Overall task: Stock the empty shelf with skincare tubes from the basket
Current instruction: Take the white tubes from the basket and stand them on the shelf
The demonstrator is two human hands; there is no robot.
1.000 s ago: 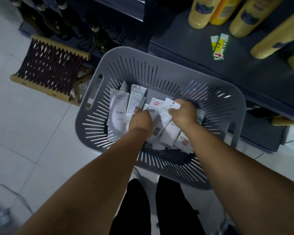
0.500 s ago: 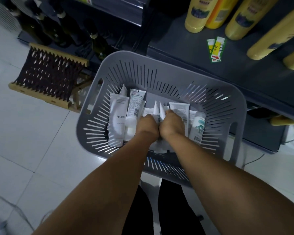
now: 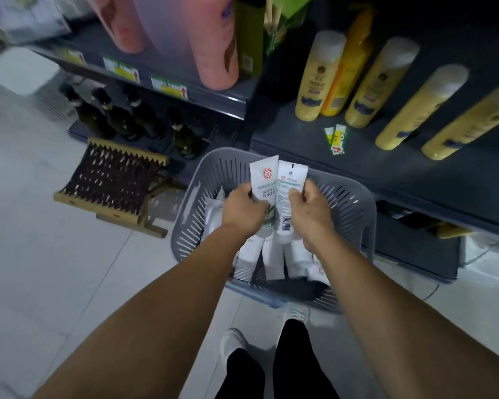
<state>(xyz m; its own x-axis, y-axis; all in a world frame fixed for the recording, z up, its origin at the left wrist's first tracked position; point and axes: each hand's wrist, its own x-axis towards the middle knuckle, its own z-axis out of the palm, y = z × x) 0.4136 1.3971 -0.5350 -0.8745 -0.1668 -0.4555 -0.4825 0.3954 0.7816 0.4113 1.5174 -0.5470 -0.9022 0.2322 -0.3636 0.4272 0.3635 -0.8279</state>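
A grey slotted basket (image 3: 355,214) stands on the floor below the dark shelf (image 3: 392,165). My left hand (image 3: 242,210) is shut on a white tube with a red round logo (image 3: 264,180), held upright above the basket. My right hand (image 3: 310,210) is shut on a second white tube with a barcode (image 3: 288,197), touching the first. Several more white tubes (image 3: 272,262) lie in the basket beneath my hands.
Yellow bottles (image 3: 317,79) stand and lean along the back of the dark shelf, with a price tag (image 3: 336,138) lying loose on it. Pink bottles (image 3: 213,44) fill the upper left shelf. Dark glass bottles (image 3: 182,133) and a woven folding stool (image 3: 113,180) stand to the left.
Both hands have risen out of the basket, each lifting a white tube upright. The view has tilted up toward the shelves.
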